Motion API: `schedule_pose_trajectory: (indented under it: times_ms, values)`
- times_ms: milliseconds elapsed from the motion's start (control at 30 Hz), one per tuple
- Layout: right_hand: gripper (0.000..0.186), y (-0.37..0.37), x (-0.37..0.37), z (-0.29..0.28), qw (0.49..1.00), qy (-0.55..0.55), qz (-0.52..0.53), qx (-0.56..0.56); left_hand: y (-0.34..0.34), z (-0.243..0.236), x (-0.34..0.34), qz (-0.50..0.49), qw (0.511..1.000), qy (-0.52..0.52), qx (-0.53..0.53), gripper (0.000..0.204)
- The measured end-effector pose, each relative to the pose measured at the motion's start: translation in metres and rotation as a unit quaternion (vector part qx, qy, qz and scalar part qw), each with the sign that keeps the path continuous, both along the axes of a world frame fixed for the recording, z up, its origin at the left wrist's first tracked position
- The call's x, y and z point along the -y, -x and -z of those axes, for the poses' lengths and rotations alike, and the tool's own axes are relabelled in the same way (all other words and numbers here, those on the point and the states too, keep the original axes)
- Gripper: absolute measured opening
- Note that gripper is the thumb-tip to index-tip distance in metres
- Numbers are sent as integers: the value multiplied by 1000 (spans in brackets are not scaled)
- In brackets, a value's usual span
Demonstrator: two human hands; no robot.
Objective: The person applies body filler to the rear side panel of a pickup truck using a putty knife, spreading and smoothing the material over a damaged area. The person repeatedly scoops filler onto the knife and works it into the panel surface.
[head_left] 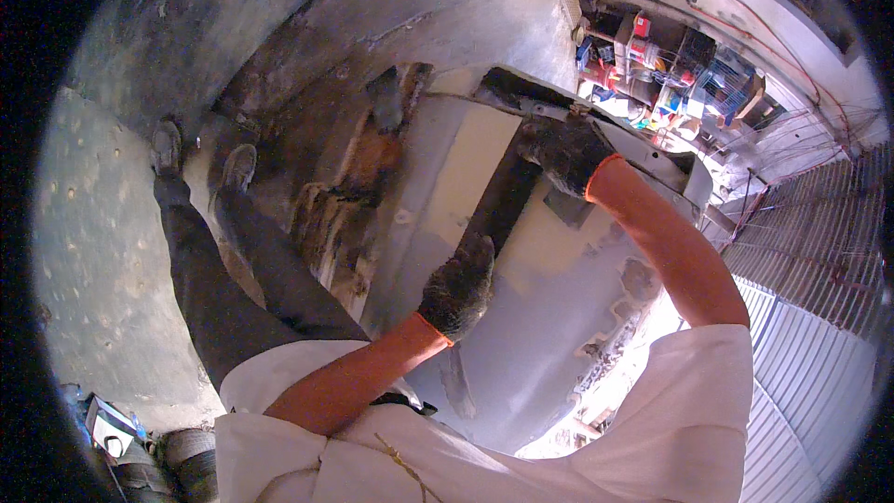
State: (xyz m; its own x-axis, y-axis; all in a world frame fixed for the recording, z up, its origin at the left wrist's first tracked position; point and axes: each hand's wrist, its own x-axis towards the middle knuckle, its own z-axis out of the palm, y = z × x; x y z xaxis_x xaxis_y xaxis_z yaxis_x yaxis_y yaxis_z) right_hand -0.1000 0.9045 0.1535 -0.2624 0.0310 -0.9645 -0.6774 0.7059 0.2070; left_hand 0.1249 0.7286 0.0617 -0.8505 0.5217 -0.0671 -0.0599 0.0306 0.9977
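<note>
A long, flat, dark sanding board (501,200) lies slantwise across a grey car body panel (531,354). My left hand (458,289), in a dark work glove with an orange cuff, is closed on its near end. At the far end my right hand (563,156), gloved alike, wraps round the board beside the panel's upper edge. Pale yellow filler (467,163) shows on both sides of the board. Close under my right hand is a dark grey square patch (568,208); I cannot tell if it is loose. The board's underside is hidden.
Brown, worn boards or cardboard (363,163) lie on the floor left of the panel, near my feet. Cluttered shelves (652,74) stand at the back right. A corrugated wall (801,317) rises at the right. Round dark objects (191,456) sit at the lower left.
</note>
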Motion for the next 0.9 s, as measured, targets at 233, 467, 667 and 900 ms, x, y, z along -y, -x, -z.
schedule_pose_trajectory:
  times_ms: [233, 467, 667, 900]
  values:
    - [20, -26, -26, -35, 968, 183, -12, -169, -1, -22, 0, 4, 997, 5, -80, 61]
    - [27, -28, -20, -82, 968, 161, 55, -186, 0, -56, 0, 58, 997, -7, -55, 67]
    - [29, -28, -9, -120, 968, 118, 120, -185, 8, -81, 0, 3, 994, -62, -95, 66]
    - [26, -43, -27, -155, 931, 201, 217, -212, 17, -112, 4, 38, 990, -33, -133, 58]
